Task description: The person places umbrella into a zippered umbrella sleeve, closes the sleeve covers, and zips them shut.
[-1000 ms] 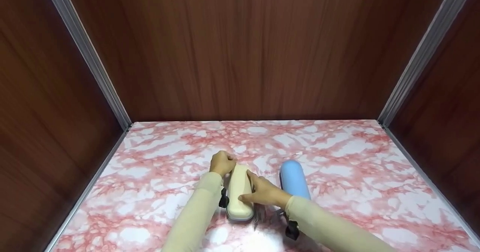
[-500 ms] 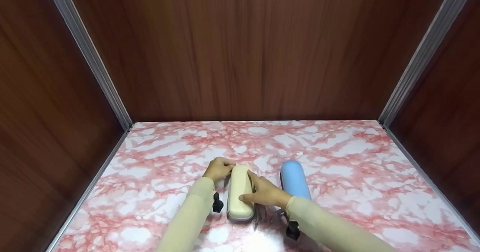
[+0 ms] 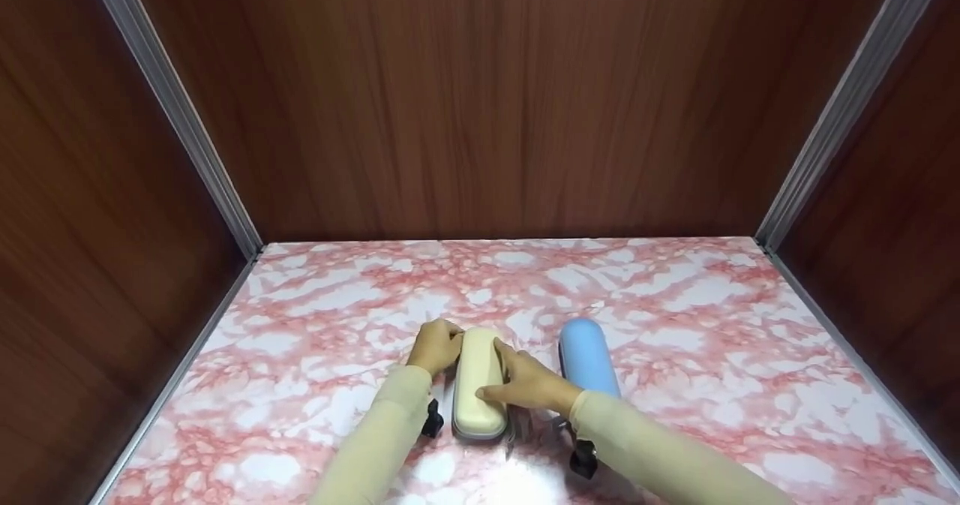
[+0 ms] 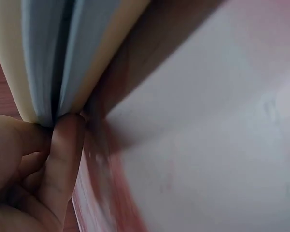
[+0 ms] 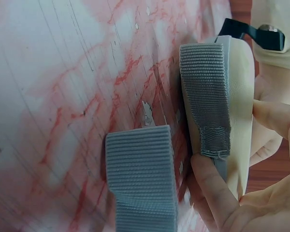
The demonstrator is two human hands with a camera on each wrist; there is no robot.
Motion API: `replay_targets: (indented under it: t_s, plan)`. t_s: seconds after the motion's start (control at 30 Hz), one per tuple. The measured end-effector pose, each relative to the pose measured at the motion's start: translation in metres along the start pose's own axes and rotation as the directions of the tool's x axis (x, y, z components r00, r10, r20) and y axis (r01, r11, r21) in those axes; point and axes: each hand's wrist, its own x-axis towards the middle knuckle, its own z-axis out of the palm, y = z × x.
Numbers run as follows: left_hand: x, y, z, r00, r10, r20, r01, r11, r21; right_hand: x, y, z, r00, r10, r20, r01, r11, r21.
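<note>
A long cream hard-shell zip case point(image 3: 478, 385) with rounded ends lies on the table. My right hand point(image 3: 529, 381) grips it from the right, thumb and a finger on its top. In the right wrist view other fingers press its side, below a grey ribbed strap point(image 5: 205, 92). My left hand point(image 3: 436, 346) is at the case's far left end, fingers curled. The left wrist view has its thumb and finger point(image 4: 67, 145) pinching at the end of the grey seam point(image 4: 63, 58), where a dark line runs between two grey bands. Any zip pull is hidden by the fingers.
A blue case point(image 3: 589, 359) of similar shape lies right of the cream one, partly behind my right forearm. Another grey ribbed strap point(image 5: 142, 169) shows in the right wrist view. Brown wood-look walls point(image 3: 480, 100) enclose the red-and-white marbled table point(image 3: 315, 317).
My left hand has moved a little left and nearer to me along the far left end of the cream case. The right hand and both cases have stayed put.
</note>
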Motion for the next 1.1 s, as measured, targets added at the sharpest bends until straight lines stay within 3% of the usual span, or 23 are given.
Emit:
replay_targets:
  t_s: [0.4,0.63,0.83,0.9,0.97,1.1]
  plan:
    - [-0.003,-0.008,0.004,0.997,-0.067,-0.038,0.064,0.996,-0.061,0.001,-0.001,0.003,1.0,-0.005,-0.007,0.005,1.0,-0.004]
    - [-0.007,-0.005,0.002,0.995,-0.08,-0.06,0.074,0.992,-0.103,0.001,0.0,0.004,1.0,-0.015,-0.014,0.016,1.0,0.016]
    - [-0.011,-0.007,0.003,0.985,-0.171,-0.033,0.162,0.969,-0.189,0.001,0.001,0.004,1.0,-0.022,-0.016,0.022,1.0,0.001]
    - [-0.011,-0.009,0.003,0.981,-0.194,-0.007,0.186,0.952,-0.244,0.002,0.001,0.003,1.0,-0.02,-0.017,0.02,1.0,0.005]
    - [-0.012,-0.01,0.004,0.973,-0.226,0.039,0.226,0.913,-0.341,0.002,0.002,0.003,1.0,-0.024,-0.017,0.024,1.0,0.013]
    - [-0.016,-0.014,0.004,0.939,-0.314,0.142,0.34,0.778,-0.529,0.001,0.003,0.002,1.0,-0.013,-0.01,0.013,1.0,0.009]
